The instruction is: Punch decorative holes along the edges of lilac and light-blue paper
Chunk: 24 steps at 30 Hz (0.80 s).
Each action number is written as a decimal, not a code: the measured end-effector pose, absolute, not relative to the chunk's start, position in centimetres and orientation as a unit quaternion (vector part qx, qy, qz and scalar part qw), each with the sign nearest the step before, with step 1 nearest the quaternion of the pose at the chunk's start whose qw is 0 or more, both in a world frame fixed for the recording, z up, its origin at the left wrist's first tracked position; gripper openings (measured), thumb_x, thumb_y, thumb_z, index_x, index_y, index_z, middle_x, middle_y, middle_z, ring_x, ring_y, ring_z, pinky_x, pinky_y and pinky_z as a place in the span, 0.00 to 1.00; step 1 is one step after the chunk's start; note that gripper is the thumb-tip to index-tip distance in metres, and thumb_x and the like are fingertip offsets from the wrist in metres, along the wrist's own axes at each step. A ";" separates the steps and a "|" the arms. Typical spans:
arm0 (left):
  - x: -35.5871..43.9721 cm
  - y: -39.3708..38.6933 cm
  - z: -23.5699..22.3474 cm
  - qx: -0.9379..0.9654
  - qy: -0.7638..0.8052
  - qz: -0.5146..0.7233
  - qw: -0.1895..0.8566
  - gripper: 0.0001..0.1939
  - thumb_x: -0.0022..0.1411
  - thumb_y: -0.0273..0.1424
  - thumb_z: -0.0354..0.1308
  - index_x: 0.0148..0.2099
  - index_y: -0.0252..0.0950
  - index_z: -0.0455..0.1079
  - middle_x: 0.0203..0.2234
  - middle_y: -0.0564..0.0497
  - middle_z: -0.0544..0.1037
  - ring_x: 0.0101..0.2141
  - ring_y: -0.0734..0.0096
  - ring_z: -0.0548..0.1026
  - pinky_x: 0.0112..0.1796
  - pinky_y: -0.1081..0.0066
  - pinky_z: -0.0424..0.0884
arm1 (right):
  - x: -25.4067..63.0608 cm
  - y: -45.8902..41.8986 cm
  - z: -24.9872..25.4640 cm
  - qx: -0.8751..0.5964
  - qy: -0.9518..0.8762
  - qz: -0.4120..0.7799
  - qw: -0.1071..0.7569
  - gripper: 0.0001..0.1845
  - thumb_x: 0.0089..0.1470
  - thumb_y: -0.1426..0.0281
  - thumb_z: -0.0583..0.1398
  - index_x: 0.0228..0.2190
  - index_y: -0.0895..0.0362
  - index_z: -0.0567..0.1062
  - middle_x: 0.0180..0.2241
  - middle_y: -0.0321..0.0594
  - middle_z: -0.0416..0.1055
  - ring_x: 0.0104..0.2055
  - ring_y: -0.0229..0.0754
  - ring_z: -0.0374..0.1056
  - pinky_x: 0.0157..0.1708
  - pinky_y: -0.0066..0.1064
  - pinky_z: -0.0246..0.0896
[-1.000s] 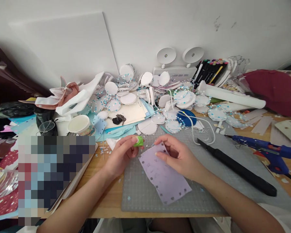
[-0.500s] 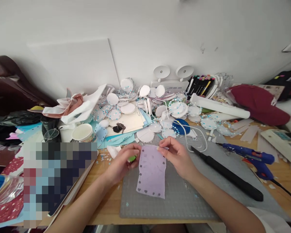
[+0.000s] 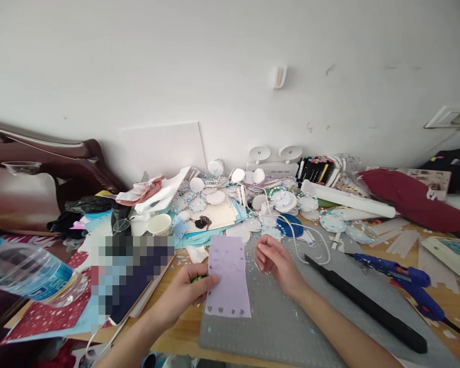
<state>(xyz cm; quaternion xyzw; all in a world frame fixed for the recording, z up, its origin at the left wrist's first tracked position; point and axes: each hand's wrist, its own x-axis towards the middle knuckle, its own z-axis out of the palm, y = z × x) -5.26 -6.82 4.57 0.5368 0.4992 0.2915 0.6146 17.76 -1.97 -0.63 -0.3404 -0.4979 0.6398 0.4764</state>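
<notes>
A sheet of thin purple paper (image 3: 228, 276) with dark flower and heart marks along its edges is held up over the grey cutting mat (image 3: 268, 332). My left hand (image 3: 193, 286) grips its left edge, thumb in front. Tucked in the same hand is a small green object (image 3: 197, 279), mostly hidden by the fingers. To the right of the sheet, my right hand (image 3: 274, 260) hovers apart from it, fingers loosely curled, with nothing visible in them.
A black long-handled cutter (image 3: 368, 301) and a blue glue gun (image 3: 394, 271) lie on the right. White discs (image 3: 214, 197) with blue beads pile up behind. At left are a paper cup (image 3: 159, 224) and a water bottle (image 3: 30, 271). A white cable (image 3: 325, 240) loops over the mat.
My right hand has let go of the paper's top right corner. My left hand has shifted down its left edge, and the sheet has moved left. The view has tilted up.
</notes>
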 end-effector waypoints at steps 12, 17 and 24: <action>-5.3 -8.8 5.4 0.613 0.531 0.255 0.527 0.18 0.53 0.43 0.57 0.21 0.34 0.64 0.19 0.55 0.61 0.22 0.75 0.58 0.24 0.74 0.52 | 17.0 -2.8 -2.7 -0.271 -0.615 0.690 0.269 0.19 0.48 0.57 0.63 0.20 0.58 0.68 0.13 0.29 0.61 0.14 0.30 0.54 0.15 0.23 0.49; -7.0 -7.4 8.1 0.698 0.500 0.218 0.463 0.16 0.56 0.37 0.54 0.20 0.34 0.64 0.18 0.56 0.59 0.23 0.75 0.58 0.26 0.74 0.54 | 16.9 -2.6 -3.2 -0.273 -0.611 0.694 0.266 0.18 0.48 0.56 0.62 0.22 0.59 0.71 0.13 0.29 0.61 0.14 0.30 0.55 0.16 0.24 0.49; -9.6 3.1 12.3 0.671 0.585 0.250 0.380 0.18 0.52 0.43 0.55 0.21 0.35 0.60 0.16 0.56 0.62 0.16 0.79 0.56 0.19 0.75 0.51 | 16.5 -1.8 -4.2 -0.293 -0.599 0.690 0.283 0.17 0.49 0.57 0.62 0.22 0.60 0.71 0.15 0.29 0.61 0.15 0.30 0.54 0.17 0.23 0.49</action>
